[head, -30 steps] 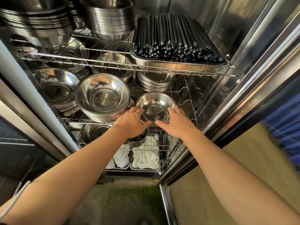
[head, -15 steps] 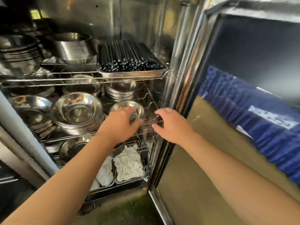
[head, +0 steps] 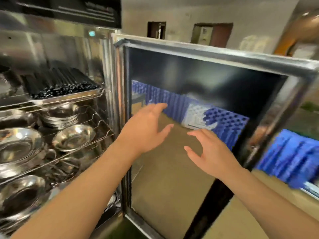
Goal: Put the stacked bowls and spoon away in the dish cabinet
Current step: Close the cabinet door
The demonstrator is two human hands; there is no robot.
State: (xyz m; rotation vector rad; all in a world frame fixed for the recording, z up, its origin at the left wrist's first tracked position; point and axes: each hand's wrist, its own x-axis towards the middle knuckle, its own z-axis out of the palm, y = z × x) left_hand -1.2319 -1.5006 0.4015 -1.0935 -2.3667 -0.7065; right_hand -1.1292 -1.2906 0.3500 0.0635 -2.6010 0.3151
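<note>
1. Fingers (head: pixel 163 107) of left hand (head: pixel 145 130) spread, empty; right hand (head: pixel 211 152) likewise splayed, grasping nothing. Both poised before glass door (head: pixel 215 94), apart from it.
2. Head view: stacked bowls (head: pixel 73 138) resting on wire shelf (head: pixel 103 133) inside dish cabinet (head: pixel 96 54), just beside larger bowl stacks. Spoon not discernible; motion blur.
3. Handling estimate: stainless steel, rigid, light, slick, not fragile. Best gripped at opposite rim edges, two-handed for a stack.
4. Chopstick tray (head: pixel 63 95) on shelf above.
</note>
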